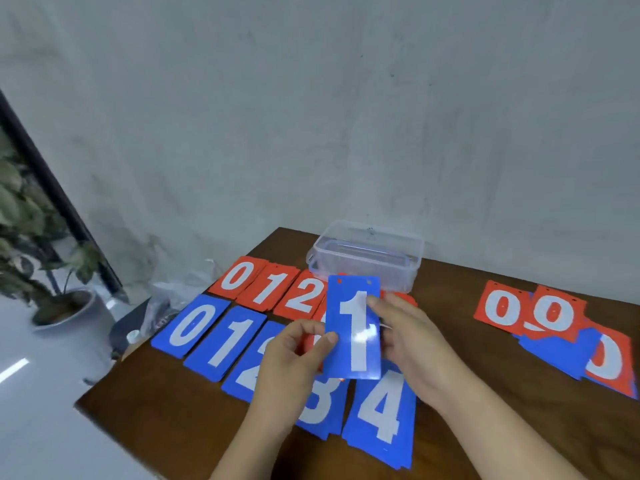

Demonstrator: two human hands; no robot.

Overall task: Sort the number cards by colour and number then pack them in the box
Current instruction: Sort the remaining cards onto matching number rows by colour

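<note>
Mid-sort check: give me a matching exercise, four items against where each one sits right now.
Items:
1. blue 1 card
2. clear box
3. blue 4 pile
4. mixed pile

Places:
a. right side of the table
b. held between left hand and right hand
c. far edge, middle
d. near row, right end

Pairs: 1-b, 2-c, 3-d, 4-a

Both forearms reach in from the lower edge. The left hand [294, 358] pinches a blue card [356, 334] at its left edge, thumb in front. The right hand [412, 337] pinches the right edge.
</note>
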